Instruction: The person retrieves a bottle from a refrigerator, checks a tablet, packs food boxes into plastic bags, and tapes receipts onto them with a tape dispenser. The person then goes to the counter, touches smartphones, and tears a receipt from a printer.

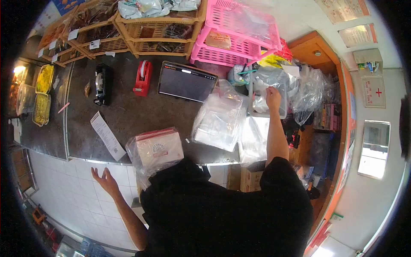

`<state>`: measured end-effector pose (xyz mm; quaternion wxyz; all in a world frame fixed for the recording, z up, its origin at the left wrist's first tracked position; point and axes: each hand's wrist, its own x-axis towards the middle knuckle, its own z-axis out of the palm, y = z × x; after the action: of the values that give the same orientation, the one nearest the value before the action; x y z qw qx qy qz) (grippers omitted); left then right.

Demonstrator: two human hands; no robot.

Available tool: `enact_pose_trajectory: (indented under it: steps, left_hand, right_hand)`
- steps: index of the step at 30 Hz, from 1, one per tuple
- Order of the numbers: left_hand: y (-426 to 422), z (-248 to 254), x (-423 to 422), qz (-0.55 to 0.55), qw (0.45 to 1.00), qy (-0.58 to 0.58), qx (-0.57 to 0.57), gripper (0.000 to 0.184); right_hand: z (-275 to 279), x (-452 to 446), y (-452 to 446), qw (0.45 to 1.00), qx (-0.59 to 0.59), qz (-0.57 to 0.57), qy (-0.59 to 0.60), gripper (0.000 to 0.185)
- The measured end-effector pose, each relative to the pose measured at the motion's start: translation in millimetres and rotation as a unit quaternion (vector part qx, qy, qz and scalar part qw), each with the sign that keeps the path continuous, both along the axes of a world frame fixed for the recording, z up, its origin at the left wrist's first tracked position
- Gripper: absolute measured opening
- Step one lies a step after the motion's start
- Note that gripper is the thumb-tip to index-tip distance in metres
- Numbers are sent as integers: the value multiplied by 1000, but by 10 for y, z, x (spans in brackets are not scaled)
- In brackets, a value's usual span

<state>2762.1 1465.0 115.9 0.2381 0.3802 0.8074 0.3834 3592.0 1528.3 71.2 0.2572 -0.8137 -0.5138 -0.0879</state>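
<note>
While the left hand hovers off the tabletop, fingers spread, the right hand reaches into the clear bin beside plastic bags, fingers bunched together, any grip unclear.

"What did we count on the counter?"
"We counted two tape dispensers, one black and one red, one tablet, one receipt and one stack of printed packets."
"And around those?"
"We found two trays of yellow food, one pink rack, one clear bin and one red-cross sign."
</note>
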Motion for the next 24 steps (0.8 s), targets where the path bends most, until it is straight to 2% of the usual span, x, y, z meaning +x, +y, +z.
enact_pose_trajectory:
  steps: [2,6,9,10,11,12,14,15,16,17,18,19,21,23,24]
  left_hand:
    - [43,194,112,-11,999,36,-9,67]
    - [218,565,455,-44,997,13,58,63]
    - [355,805,798,-113,984,-29,135,56]
    - [399,893,946,-145,976,-52,154,53]
    - [441,1006,1118,-176,966,-74,172,50]
    - [473,1195,1344,-232,955,-96,159,46]
    - [543,1563,1851,-358,916,-128,125,40]
    - [582,1710,2109,-420,876,-208,113,45]
    - [580,1768,2488,-415,853,-290,125,47]
    - [577,1729,2682,-430,833,-330,113,48]
    - [577,1688,2878,-443,812,-368,98,48]
    - [590,1595,2985,-477,798,-364,64,46]
    - [631,1571,3045,-502,784,-365,-6,39]
    - [633,1662,2804,-484,785,-375,-93,31]
    - [642,1717,2678,-473,800,-353,-107,27]
  right_hand:
    - [196,-99,-27,998,-2,-35,46,20]
    - [867,-495,-46,987,-63,-110,97,22]
    - [1053,-534,-112,963,-122,-75,227,22]
    - [1171,-669,-131,925,-73,-33,372,21]
    - [1333,-922,-158,861,-23,11,508,20]
    - [1491,-1194,-180,773,25,55,631,20]
    - [1797,-1737,-204,747,-12,133,651,11]
    - [1896,-2030,-241,730,-30,137,669,10]
    - [1949,-2320,-266,714,-46,142,684,13]
    - [1920,-2652,-285,744,-42,186,640,23]
    - [2119,-2915,-365,690,-108,252,670,24]
    - [2104,-3130,-395,648,-118,312,685,17]
    - [2242,-3084,-348,746,-97,281,596,9]
    - [1836,-2561,-166,790,17,138,597,13]
    - [1357,-2029,-89,892,31,69,446,22]
